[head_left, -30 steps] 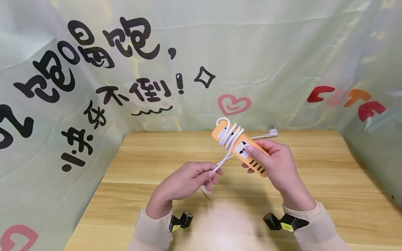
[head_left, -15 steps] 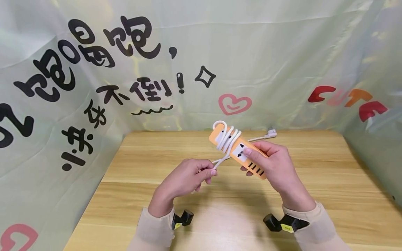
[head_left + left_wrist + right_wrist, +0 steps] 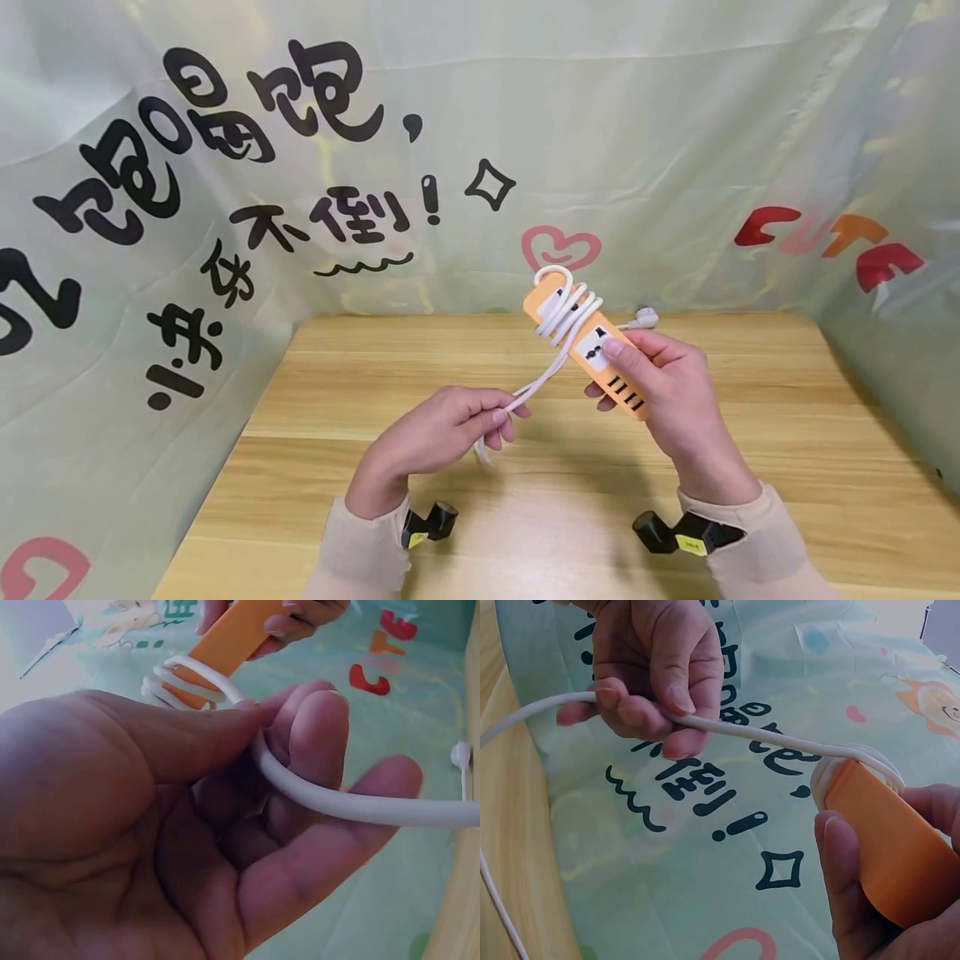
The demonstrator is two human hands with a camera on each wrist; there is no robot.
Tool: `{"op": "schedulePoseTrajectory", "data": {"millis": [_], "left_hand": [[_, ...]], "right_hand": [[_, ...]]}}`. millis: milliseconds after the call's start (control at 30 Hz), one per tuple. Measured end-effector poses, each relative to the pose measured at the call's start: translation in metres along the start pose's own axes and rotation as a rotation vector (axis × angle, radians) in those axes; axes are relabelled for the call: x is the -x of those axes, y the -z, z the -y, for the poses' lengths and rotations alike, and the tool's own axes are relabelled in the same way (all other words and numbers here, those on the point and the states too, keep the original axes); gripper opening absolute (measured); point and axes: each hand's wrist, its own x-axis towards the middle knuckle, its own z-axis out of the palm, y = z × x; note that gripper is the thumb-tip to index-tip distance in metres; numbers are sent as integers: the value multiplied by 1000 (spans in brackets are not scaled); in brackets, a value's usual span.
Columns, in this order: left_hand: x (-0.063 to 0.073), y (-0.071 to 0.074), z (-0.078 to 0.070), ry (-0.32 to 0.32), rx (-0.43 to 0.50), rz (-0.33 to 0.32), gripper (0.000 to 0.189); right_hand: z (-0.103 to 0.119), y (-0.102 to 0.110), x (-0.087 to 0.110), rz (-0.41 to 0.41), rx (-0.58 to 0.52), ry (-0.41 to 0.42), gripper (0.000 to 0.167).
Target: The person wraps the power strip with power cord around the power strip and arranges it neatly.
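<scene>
My right hand (image 3: 671, 383) grips the lower end of an orange power strip (image 3: 581, 354), thumb on its face beside a white socket panel. The strip is tilted, its far end up and to the left. Several turns of its white cord (image 3: 551, 321) are wound round that upper end. My left hand (image 3: 450, 425) pinches the running cord between thumb and fingers, to the left of the strip. In the left wrist view the cord (image 3: 337, 804) passes over the fingers and off to the right. The plug (image 3: 645, 317) lies at the table's back, partly behind the right hand.
Both hands are above a wooden table (image 3: 315, 500). A pale green printed cloth (image 3: 660, 142) hangs behind it and along both sides. Each wrist wears a small black camera, such as the left wrist camera (image 3: 430, 525).
The power strip and right hand first dipped slightly left, then rose up and right. The left hand has shifted a little, still pinching the cord. The plug has slid slightly left.
</scene>
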Motion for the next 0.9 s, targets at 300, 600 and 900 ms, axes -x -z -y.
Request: {"op": "schedulePoseTrajectory", "data": {"millis": [300,600,900], "left_hand": [[-3,-2,4,119,-106,-79,23],[-5,-2,4,152,-222,-169,24],[-7,-1,13,203,-295,-227,39]], "right_hand": [[-1,-2,1,51,40,-16,8],[-1,2,1,259,69,16,13],[1,3,2,383,145,-13,15]]}}
